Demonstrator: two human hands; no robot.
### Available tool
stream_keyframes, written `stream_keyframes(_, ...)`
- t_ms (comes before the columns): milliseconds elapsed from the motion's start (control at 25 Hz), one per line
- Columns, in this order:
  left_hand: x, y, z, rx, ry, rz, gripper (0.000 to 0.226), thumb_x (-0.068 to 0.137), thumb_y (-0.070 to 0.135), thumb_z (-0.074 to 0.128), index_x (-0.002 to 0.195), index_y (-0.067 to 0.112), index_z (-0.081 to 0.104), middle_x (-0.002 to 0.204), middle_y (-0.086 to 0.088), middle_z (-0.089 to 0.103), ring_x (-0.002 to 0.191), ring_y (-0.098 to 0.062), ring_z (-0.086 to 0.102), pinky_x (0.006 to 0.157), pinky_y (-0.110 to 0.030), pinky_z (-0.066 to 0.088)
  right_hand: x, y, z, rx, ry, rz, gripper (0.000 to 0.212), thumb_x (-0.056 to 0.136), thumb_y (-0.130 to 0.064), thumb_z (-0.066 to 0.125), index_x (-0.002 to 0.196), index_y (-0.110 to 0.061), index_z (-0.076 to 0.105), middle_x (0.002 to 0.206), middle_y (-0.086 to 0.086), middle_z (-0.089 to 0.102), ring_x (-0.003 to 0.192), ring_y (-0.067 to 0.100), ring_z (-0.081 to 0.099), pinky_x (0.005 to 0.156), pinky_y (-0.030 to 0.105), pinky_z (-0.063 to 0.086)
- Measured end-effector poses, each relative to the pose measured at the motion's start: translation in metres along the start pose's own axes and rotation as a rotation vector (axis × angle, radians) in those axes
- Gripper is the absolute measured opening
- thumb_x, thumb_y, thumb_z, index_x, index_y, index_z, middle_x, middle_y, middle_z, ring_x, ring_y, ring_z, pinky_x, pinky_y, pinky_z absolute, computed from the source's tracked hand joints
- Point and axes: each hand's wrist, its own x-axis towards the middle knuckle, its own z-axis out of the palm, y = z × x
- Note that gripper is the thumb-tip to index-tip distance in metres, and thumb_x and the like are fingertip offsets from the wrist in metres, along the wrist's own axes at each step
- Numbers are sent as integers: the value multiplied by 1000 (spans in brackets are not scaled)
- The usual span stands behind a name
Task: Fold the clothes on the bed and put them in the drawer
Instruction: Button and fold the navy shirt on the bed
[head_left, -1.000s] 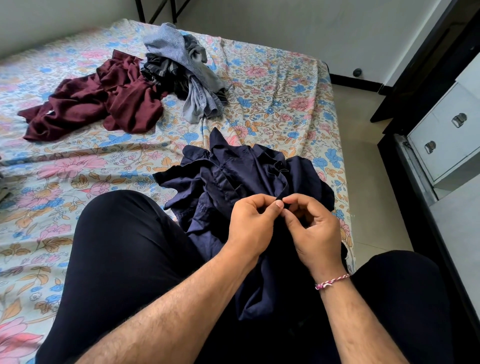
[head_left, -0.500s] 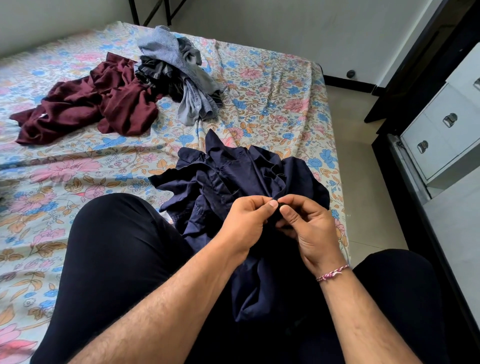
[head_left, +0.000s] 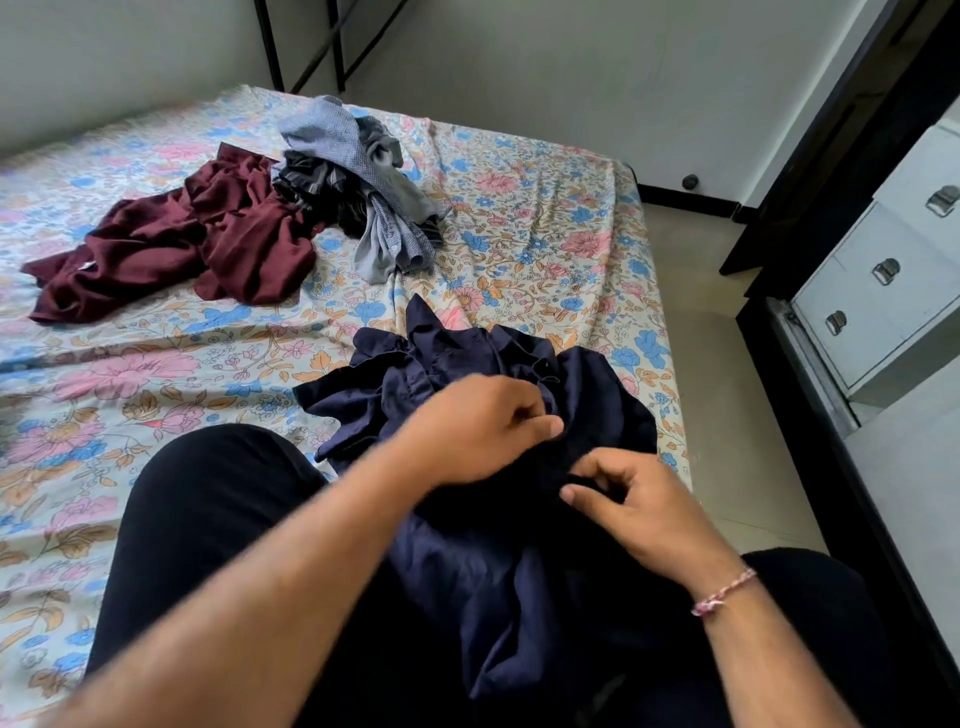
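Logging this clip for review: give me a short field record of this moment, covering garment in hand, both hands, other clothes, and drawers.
garment in hand: navy shirt, crumpled, across the lap and bed edge
left hand: fingers curled on the shirt fabric, blurred
right hand: pinches the shirt fabric
other clothes: maroon garment and grey pile, unfolded, farther up the bed
drawers: white drawer unit at right; open or shut unclear

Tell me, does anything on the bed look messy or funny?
Yes. The maroon garment lies crumpled, and a heap of grey and striped clothes sits unfolded beside it on the floral bedsheet. The navy blue shirt is still bunched under both hands.
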Motion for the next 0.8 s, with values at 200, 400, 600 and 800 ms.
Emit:
stream_keyframes(200, 54, -55, -108, 89, -335, 130, 18, 90, 41, 80, 82, 26, 73, 74, 10, 69, 66, -1, 60, 66, -23, 47, 47, 0, -89, 254, 9, 112, 8, 78, -21, 81, 84, -16, 77, 77, 5, 73, 69, 13, 63, 67, 27, 49)
stream_keyframes(400, 126, -47, -155, -12, -25, 111, 7, 94, 27, 78, 97, 22, 82, 87, 10, 79, 79, -5, 72, 79, -24, 57, 129, -35, -152, -21, 162, 175, 20, 84, -23, 84, 82, -5, 76, 74, 9, 72, 67, 16, 60, 69, 29, 47)
stream_keyframes(600, 192, 0, -190, 118, 627, 127, 17, 91, 37, 70, 107, 36, 76, 88, 8, 76, 89, -24, 72, 83, -35, 56, 190, -103, -211, -306, 961, -107, 25, 86, -39, 80, 90, -14, 75, 84, 4, 75, 81, 27, 69, 72, 31, 51)
stream_keyframes(800, 112, 1, -102, 99, 735, 200, 15, 88, 31, 67, 102, 32, 71, 94, 12, 76, 85, -15, 72, 74, -31, 56, 125, -60, -141, -340, 727, -100, 14, 84, -36, 79, 80, -24, 72, 70, -7, 71, 67, 18, 67, 65, 35, 55)
